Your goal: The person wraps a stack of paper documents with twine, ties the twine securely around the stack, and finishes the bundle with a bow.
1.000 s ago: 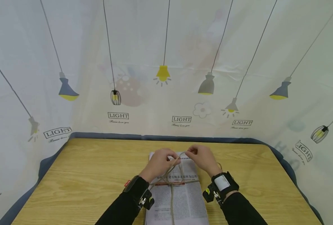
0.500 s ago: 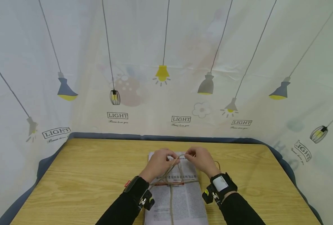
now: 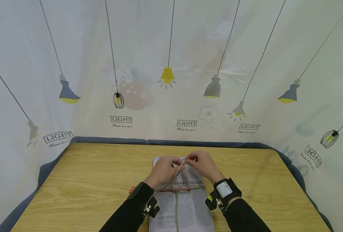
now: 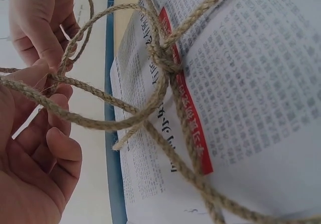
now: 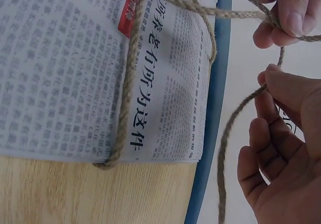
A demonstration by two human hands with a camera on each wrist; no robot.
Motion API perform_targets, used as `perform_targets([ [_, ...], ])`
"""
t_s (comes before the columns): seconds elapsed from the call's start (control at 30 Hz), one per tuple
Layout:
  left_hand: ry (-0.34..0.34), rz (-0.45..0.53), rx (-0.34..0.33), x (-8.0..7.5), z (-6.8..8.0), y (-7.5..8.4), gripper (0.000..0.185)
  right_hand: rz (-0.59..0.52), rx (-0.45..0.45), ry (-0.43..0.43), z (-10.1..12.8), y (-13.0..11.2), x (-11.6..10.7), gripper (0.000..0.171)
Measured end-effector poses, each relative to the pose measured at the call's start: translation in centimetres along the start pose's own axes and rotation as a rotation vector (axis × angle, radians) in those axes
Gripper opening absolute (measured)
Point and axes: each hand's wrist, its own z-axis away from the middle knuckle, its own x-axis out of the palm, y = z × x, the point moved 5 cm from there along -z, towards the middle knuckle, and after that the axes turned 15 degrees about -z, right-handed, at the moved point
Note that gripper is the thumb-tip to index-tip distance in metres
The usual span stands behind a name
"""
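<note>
A stack of newspapers [image 3: 186, 209] lies on the table, wound lengthwise and crosswise with brown twine [image 4: 185, 133] that is knotted over the red headline strip. Above the far end of the stack, my left hand [image 3: 165, 167] pinches crossing strands of the twine between thumb and index finger. Close beside it, my right hand [image 3: 203, 164] pinches another length, its fingertips almost at the left ones. In the right wrist view a loose tail of twine [image 5: 223, 158] hangs from the right hand [image 5: 286, 128]. A short cut end [image 4: 120, 144] sticks out below the loop in the left wrist view.
The wooden table [image 3: 96, 180] extends to both sides of the stack. A dark blue edge [image 3: 148, 141] runs along its back. Behind hangs a pale curtain [image 3: 148, 48] printed with lamps. Both wrists wear black camera straps [image 3: 227, 191].
My right hand has moved left, bringing its fingertips and the twine close to my left hand. The left hand has stayed nearly still, holding its strands.
</note>
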Motion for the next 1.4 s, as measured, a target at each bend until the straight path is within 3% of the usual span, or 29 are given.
perform_targets([
  [0.3, -0.007, -0.004, -0.018, 0.3, -0.2, -0.3, 0.019, 0.009, -0.057, -0.013, 0.8, -0.8, -1.1, 0.014],
  [0.57, 0.001, -0.032, -0.008, 0.4, -0.3, -0.2, 0.019, 0.010, -0.273, -0.179, 1.9, -3.0, -1.2, 0.018],
  [0.7, 0.011, -0.039, 0.020, 0.4, -0.2, 0.1, 0.020, 0.024, -0.323, -0.222, 2.2, -3.2, -0.9, 0.012],
  [0.9, 0.001, -0.061, 0.003, 0.4, 0.1, -0.5, 0.022, -0.004, -0.238, -0.233, 2.8, -2.4, -1.4, 0.004],
  [1.03, -0.001, -0.139, -0.006, 0.3, 0.5, -1.3, 0.022, -0.021, -0.176, -0.244, 3.4, -1.5, -2.1, 0.006],
  [1.4, 0.085, -0.480, -0.011, -0.8, 1.9, -2.5, 0.004, -0.045, -0.034, -0.253, 4.5, 0.6, -3.0, 0.015],
])
